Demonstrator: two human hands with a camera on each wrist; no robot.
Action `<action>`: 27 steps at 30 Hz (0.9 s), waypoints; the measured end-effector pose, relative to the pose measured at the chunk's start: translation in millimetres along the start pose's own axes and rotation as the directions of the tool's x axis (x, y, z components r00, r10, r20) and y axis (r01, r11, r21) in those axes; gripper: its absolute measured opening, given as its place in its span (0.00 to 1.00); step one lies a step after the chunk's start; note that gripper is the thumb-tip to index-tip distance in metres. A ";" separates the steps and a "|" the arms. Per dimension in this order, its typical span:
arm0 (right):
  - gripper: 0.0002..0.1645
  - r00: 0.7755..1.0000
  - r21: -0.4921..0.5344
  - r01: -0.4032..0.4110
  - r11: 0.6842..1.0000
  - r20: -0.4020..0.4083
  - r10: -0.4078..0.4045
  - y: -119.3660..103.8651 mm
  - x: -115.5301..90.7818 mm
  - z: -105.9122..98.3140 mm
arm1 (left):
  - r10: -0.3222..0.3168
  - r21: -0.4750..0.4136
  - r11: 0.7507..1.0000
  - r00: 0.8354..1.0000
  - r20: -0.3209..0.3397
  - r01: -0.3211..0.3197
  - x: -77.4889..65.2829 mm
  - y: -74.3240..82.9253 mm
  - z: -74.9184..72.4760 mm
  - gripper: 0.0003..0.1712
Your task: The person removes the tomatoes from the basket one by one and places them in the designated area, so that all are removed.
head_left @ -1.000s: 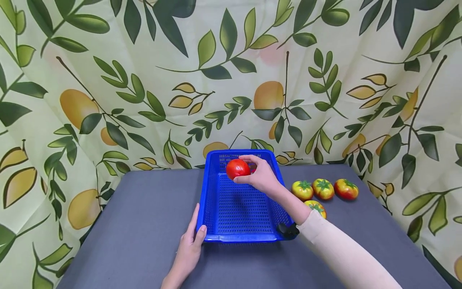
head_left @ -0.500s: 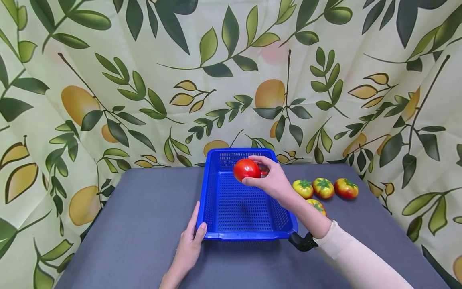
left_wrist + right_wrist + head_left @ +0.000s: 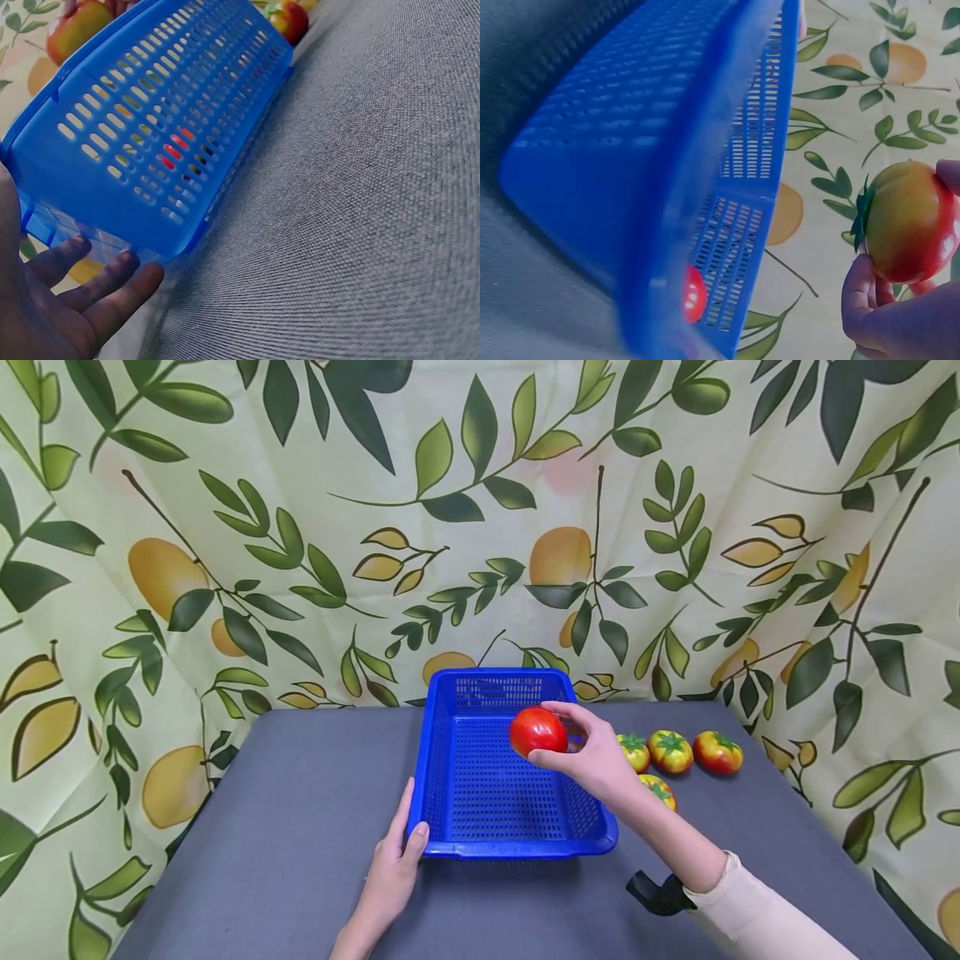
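Note:
My right hand (image 3: 600, 760) holds a tomato (image 3: 537, 732) above the right part of a blue plastic basket (image 3: 513, 847). In the right wrist view the tomato (image 3: 911, 221) shows its yellow side and green leaf top, with thumb and fingers around it. My left hand (image 3: 390, 868) grips the basket's near left corner, thumb at the rim and fingers along the outer wall. The left wrist view shows those fingers (image 3: 112, 289) against the basket (image 3: 90, 180). Inside the basket, a red round thing (image 3: 694, 294) is partly visible in the right wrist view.
Several yellow-red tomatoes (image 3: 671, 752) with green tops lie on the grey table (image 3: 315, 827) right of the basket; my right hand and forearm partly cover some. A leaf-and-fruit patterned cloth (image 3: 480, 568) hangs behind the table. A black strap (image 3: 660, 893) is at my right wrist.
My right hand has moved to the right and nearer to me with the tomato, from above the basket's far part. My left hand and the basket have stayed nearly still.

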State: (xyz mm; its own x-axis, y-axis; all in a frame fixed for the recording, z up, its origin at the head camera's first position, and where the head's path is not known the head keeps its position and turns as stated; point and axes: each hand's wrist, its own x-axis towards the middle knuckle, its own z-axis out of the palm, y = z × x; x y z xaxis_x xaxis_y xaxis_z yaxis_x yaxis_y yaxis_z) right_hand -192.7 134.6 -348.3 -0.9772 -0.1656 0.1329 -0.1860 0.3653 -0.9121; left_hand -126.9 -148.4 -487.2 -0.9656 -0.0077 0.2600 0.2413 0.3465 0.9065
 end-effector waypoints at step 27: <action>0.41 0.973 0.245 -0.167 0.955 -0.112 0.199 35.9 -58.9 -46.3 | -0.006 -0.016 1.000 1.000 0.017 0.006 0.5 -1.5 0.1 0.36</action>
State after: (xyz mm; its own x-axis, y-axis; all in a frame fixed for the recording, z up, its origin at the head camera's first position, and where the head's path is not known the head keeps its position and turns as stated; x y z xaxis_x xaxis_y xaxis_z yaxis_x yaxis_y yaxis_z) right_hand -146.5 199.9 -370.9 -0.9999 0.0146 -0.0089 0.0110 0.1525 -0.9882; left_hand -127.7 -148.9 -488.5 -0.9684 0.0064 0.2491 0.2371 0.3317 0.9131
